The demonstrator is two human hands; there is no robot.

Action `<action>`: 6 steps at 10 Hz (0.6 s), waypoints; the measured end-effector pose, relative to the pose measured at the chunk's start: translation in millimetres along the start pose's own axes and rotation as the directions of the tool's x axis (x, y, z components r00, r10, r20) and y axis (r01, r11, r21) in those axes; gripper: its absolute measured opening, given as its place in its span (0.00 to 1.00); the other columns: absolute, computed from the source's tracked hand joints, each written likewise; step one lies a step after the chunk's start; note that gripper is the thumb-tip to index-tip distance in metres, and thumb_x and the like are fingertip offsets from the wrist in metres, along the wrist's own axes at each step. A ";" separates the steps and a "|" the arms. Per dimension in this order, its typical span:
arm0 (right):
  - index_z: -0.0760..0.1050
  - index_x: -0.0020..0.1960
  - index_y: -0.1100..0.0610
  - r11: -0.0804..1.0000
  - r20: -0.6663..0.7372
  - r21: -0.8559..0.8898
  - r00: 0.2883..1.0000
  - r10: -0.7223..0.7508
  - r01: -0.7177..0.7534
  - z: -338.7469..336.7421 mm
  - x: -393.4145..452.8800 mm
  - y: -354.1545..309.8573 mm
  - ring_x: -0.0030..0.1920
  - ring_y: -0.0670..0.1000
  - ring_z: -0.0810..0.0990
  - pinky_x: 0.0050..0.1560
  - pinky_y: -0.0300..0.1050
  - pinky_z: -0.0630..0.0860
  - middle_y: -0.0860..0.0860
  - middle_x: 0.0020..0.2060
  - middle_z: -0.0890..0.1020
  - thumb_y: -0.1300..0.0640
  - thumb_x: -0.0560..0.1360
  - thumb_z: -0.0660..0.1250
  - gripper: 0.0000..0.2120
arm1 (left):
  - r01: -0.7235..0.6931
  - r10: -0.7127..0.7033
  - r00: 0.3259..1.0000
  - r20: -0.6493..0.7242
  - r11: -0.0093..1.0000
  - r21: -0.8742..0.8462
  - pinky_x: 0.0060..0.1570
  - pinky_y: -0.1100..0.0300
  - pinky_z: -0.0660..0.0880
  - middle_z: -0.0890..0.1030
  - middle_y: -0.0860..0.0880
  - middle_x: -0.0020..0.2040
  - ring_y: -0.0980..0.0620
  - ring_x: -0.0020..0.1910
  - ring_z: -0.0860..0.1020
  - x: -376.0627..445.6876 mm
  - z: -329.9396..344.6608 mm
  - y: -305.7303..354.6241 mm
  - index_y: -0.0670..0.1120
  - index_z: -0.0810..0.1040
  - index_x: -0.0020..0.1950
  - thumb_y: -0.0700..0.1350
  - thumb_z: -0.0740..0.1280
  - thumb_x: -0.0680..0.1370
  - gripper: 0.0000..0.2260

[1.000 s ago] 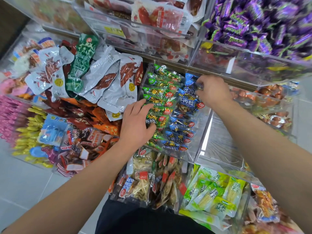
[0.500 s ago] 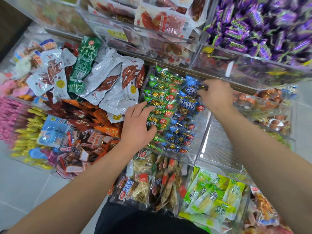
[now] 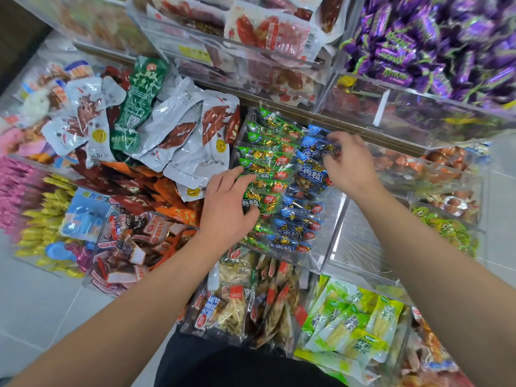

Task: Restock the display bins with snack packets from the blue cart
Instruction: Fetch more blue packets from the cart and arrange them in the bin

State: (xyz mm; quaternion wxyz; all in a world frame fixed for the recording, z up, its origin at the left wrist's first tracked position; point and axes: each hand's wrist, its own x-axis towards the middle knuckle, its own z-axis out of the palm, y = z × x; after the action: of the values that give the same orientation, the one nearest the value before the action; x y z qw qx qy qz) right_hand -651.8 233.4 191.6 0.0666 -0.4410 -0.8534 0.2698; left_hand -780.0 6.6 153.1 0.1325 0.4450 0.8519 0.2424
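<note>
Clear plastic makes the display bin [image 3: 321,248] in the middle, and both hands are in it. Since the picture from half a second ago, little has moved. The left hand [image 3: 226,210] is a bit lower on the green side, and the right hand [image 3: 350,166] has slid down from the back edge onto the blue side.

The bin holds two rows of small shiny snack packets. The green packets [image 3: 264,157] fill the left row and the blue packets [image 3: 301,216] fill the right row. They lie tipped and overlap each other from the back of the bin to the front. The left hand rests on the green packets with its fingers spread and bent, its thumb touching one green packet. The right hand has its fingers curled around the blue packets near the back of the bin, pinching one.

Around it, the purple candies [image 3: 435,43] fill a big bin up on the right. The white pouches [image 3: 184,138] with red pictures are heaped in the bin just left of the green row. The lime green packs [image 3: 351,319] sit in a lower bin on the right. The clear bin [image 3: 360,241] beside the blue row shows only its bottom. Both arms cover part of the lower bins.
</note>
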 end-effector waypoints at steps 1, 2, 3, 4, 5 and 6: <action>0.70 0.67 0.55 0.977 -0.189 0.211 0.982 0.002 0.038 -2.3 -23.6 5.3 0.44 0.46 0.80 0.51 0.32 0.67 0.49 0.59 0.69 0.56 0.76 0.66 0.20 | 0.003 -0.003 1.000 0.005 1.000 0.007 0.72 0.44 0.63 0.73 0.42 0.71 0.39 0.69 0.69 -0.1 0.5 0.7 0.45 0.76 0.70 0.49 0.66 0.71 0.27; 0.77 0.59 0.56 0.994 -0.300 -0.094 0.951 -0.080 0.053 -0.5 -37.0 8.0 0.52 0.57 0.79 0.50 0.45 0.70 0.53 0.55 0.79 0.51 0.75 0.68 0.15 | -0.007 0.006 1.000 0.006 1.000 0.011 0.72 0.44 0.63 0.73 0.42 0.71 0.39 0.69 0.69 -0.2 -0.6 0.5 0.45 0.76 0.70 0.49 0.66 0.71 0.27; 0.74 0.62 0.54 0.942 -0.138 -0.334 0.990 -0.016 -0.032 4.9 -34.9 -0.1 0.49 0.61 0.81 0.42 0.49 0.72 0.55 0.52 0.82 0.47 0.76 0.67 0.18 | -0.009 0.009 1.000 0.010 1.000 0.013 0.72 0.44 0.63 0.73 0.42 0.71 0.39 0.70 0.68 -0.6 -2.0 1.3 0.45 0.76 0.70 0.49 0.66 0.71 0.27; 0.71 0.66 0.57 0.929 0.043 -0.371 0.998 0.035 -0.016 18.3 -31.8 -6.9 0.50 0.63 0.82 0.44 0.52 0.76 0.59 0.53 0.81 0.51 0.77 0.67 0.20 | 0.003 -0.003 1.000 0.021 1.000 0.009 0.72 0.44 0.62 0.73 0.43 0.72 0.40 0.70 0.68 -0.5 -2.8 2.6 0.45 0.76 0.70 0.49 0.66 0.71 0.27; 0.71 0.68 0.58 0.966 0.001 -0.252 0.999 0.051 -0.049 25.5 -31.5 -7.3 0.52 0.62 0.81 0.50 0.52 0.77 0.60 0.54 0.82 0.57 0.78 0.66 0.19 | 0.010 -0.011 1.000 0.026 1.000 0.009 0.72 0.45 0.62 0.72 0.43 0.72 0.40 0.70 0.67 -0.5 -3.5 2.8 0.46 0.75 0.71 0.49 0.66 0.71 0.27; 0.76 0.63 0.58 0.988 -0.137 -0.140 0.990 0.040 -0.059 18.3 -27.7 -5.6 0.48 0.59 0.81 0.44 0.46 0.71 0.58 0.50 0.83 0.59 0.78 0.66 0.14 | 0.007 -0.007 0.999 0.031 1.000 0.018 0.72 0.45 0.62 0.72 0.43 0.72 0.40 0.70 0.67 -0.6 -2.8 1.8 0.45 0.75 0.71 0.49 0.66 0.71 0.27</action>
State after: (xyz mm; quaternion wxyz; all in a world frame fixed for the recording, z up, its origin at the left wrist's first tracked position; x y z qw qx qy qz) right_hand -645.6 201.6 182.5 0.0849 -0.4828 -0.8530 0.1792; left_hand -779.6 6.2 156.4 0.1426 0.4469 0.8533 0.2275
